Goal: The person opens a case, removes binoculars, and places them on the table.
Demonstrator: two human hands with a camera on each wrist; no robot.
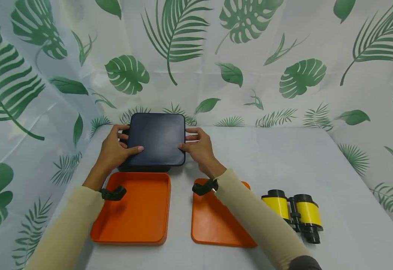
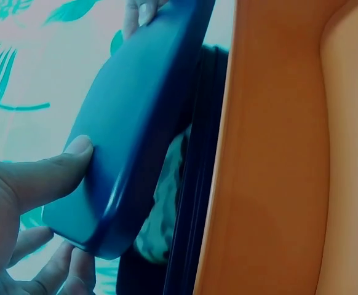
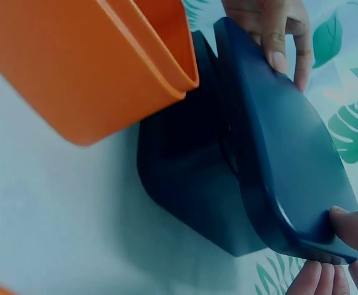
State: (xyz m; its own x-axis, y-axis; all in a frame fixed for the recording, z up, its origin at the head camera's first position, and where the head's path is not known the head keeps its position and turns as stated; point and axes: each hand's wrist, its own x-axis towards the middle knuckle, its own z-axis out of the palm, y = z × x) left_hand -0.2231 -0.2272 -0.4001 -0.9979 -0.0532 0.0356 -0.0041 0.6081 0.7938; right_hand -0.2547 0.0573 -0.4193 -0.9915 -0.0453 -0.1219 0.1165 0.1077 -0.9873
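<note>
Left hand [image 1: 113,152] pinches the left edge of the dark blue lid [image 1: 157,138], right hand [image 1: 200,148] the right edge; thumbs on top. Lid is tilted, over the dark blue box [image 3: 191,172] but offset right, far left on the bench [image 1: 284,157]. Something patterned [image 2: 167,215] shows in the gap. Orange box [image 1: 137,210] just nearer, orange lid [image 1: 213,221] right of that, yellow-black binoculars [image 1: 295,215] farther right.
</note>
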